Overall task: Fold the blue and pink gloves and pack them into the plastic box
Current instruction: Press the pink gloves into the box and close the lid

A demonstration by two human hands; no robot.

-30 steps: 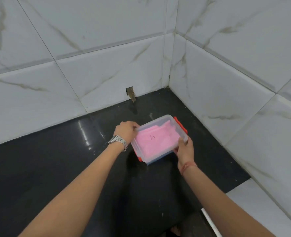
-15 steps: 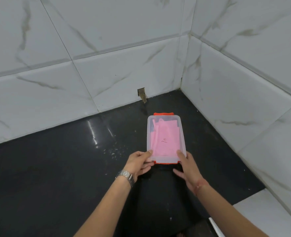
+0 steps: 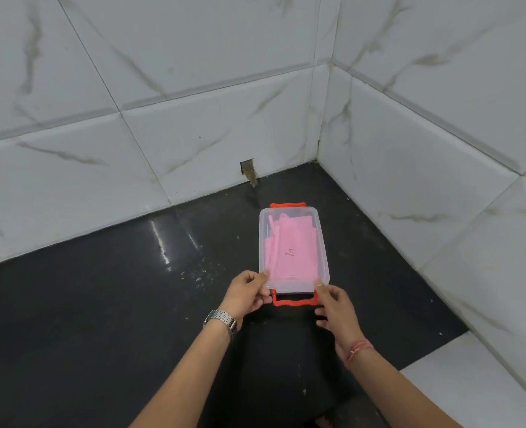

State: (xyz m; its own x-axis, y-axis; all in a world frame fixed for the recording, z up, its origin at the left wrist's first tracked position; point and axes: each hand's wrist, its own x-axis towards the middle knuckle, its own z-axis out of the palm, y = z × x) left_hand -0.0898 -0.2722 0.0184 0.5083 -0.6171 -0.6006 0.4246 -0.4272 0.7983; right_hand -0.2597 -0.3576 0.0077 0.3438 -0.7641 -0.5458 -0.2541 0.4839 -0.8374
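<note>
The clear plastic box (image 3: 323,270) with its lid on lies lengthwise on the black floor, one red latch (image 3: 294,300) at its near end and another at its far end. A folded pink glove (image 3: 292,251) shows through the lid; no blue glove is visible. My left hand (image 3: 246,293) pinches the near left corner of the box. My right hand (image 3: 335,307) touches the near right corner beside the red latch, thumb on the lid edge.
White marble-pattern wall tiles meet in a corner (image 3: 318,156) just beyond the box. A small hole (image 3: 247,171) sits in the back wall at floor level. A white floor tile (image 3: 471,381) begins at the lower right. The black floor (image 3: 101,304) stretches left.
The box was held up tilted and crosswise; it has been turned lengthwise and set on the floor. Both hands have shifted to its near end at the red latch.
</note>
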